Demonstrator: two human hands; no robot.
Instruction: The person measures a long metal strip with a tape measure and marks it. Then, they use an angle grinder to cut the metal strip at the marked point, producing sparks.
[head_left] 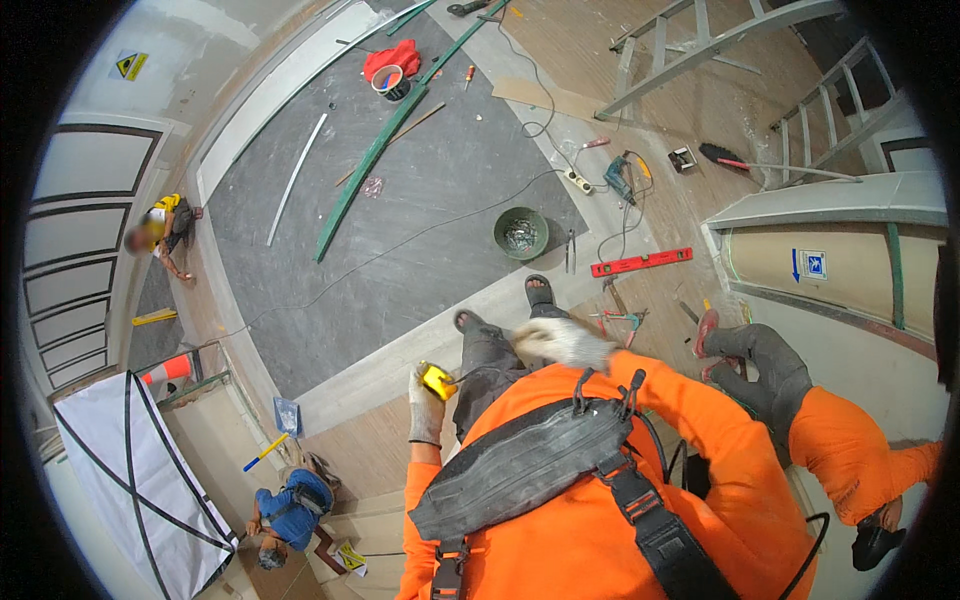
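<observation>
My left hand [425, 411], in a pale work glove, is closed round a yellow tape measure [437, 381] beside my left thigh. Across my lap, my right hand [563, 342] wears a similar glove with an orange sleeve behind it. Motion smears its fingers, so whether it grips anything does not show. A black waist bag [525, 460] is strapped across my orange top. Ahead of my feet, on the grey floor, stands a dark green bucket [521, 233] with small metal pieces inside. To its right lie a red spirit level [641, 262] and a green power drill [619, 180].
A cable [400, 245] crosses the floor to a power strip [578, 181]. A long green bar [370, 165] lies ahead, with ladders [700, 50] at far right. A co-worker in orange [840, 450] is close on my right; others, in blue [295, 510] and yellow [165, 220], are left.
</observation>
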